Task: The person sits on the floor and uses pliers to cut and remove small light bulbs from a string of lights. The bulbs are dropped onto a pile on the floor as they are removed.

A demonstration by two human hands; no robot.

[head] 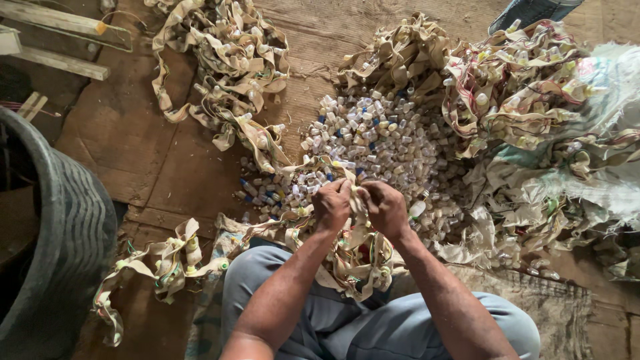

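on a cardboard-covered floor, left hand (331, 205) and right hand (385, 208) clench one beige crumpled sachet strip (353, 250) above small white plastic caps (380, 137); grip close beside each cap.

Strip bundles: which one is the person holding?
The bundle over the lap: both hands, left and right, grip its top. The other bundles lie untouched on the floor.

Single head-mounted camera, aimed steeply downward from above the seated person's lap. Close range: forearms enter from the near edge, floor fills the frame. Far edge reaches the strip piles; left edge clips a tyre (60, 247).
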